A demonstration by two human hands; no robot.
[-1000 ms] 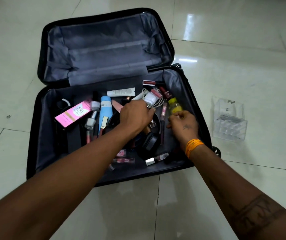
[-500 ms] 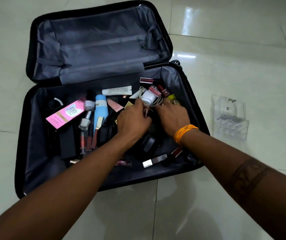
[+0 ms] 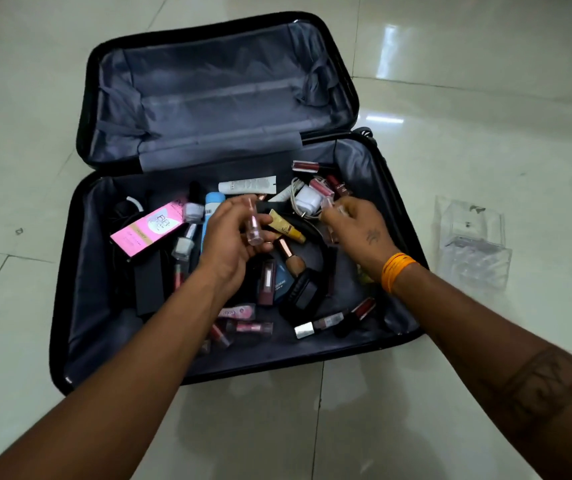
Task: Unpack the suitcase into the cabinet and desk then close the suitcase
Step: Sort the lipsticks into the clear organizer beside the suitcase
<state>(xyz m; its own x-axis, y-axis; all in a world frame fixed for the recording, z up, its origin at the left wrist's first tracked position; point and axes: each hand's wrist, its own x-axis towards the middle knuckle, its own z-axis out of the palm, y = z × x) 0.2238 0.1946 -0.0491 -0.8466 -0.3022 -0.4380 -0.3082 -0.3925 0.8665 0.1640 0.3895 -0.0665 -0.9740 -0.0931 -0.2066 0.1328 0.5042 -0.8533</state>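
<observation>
A black suitcase (image 3: 69, 271) lies open on the tiled floor, its lid bare and grey-lined. The lower half holds several cosmetics: a pink BB cream box (image 3: 149, 227), a blue tube (image 3: 211, 211), a white tube (image 3: 247, 185), a white charger with cable (image 3: 307, 199), black headphones (image 3: 303, 292) and lip glosses. My left hand (image 3: 234, 242) is raised over the middle and grips a small clear pink bottle (image 3: 253, 227). My right hand (image 3: 357, 226), with an orange wristband, hovers to the right and pinches a small clear tube (image 3: 329, 206); blur hides its detail.
A clear plastic organiser (image 3: 473, 249) stands on the floor right of the suitcase. Shiny pale tiles surround everything. A small dark speck (image 3: 18, 231) lies on the floor at the left.
Both hands have lifted out of the pile. The left now holds a small pink bottle, the right a small clear tube. A yellow tube and a brush underneath have come into sight.
</observation>
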